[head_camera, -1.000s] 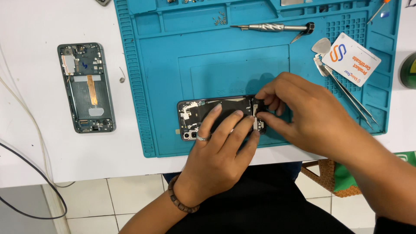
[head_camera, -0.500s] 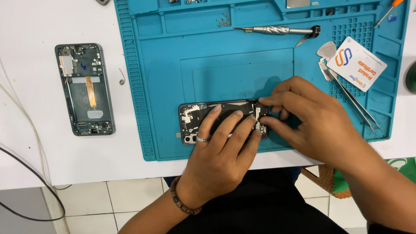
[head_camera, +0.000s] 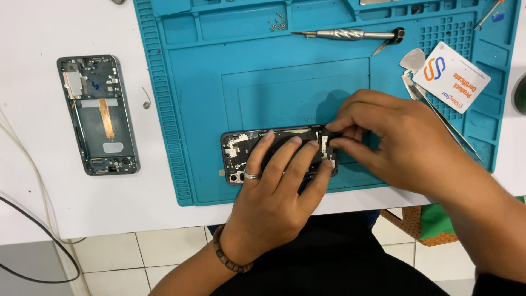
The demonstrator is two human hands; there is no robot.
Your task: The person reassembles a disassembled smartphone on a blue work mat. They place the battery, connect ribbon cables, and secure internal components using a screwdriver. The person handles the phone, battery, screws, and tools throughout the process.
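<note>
An opened black phone (head_camera: pixel 239 151) lies on its face near the front edge of a blue repair mat (head_camera: pixel 285 82), its circuit parts showing. My left hand (head_camera: pixel 276 189), with a ring and a bead bracelet, rests flat on it and pins it down. My right hand (head_camera: pixel 392 142) pinches at the phone's right end with thumb and forefinger; what lies between the fingertips is too small to tell.
A second opened phone frame (head_camera: pixel 98 115) lies on the white table at the left, a small bent pin (head_camera: pixel 146 98) beside it. On the mat lie a metal screwdriver (head_camera: pixel 345 34), several tiny screws (head_camera: pixel 278 22), tweezers (head_camera: pixel 438 118), a pick (head_camera: pixel 412 59) and a white card (head_camera: pixel 452 77). Cables (head_camera: pixel 33 181) hang at the left edge.
The fingertips of my right hand have shifted a little at the phone's right end. My left hand stays pressed on the phone. The view has drifted slightly.
</note>
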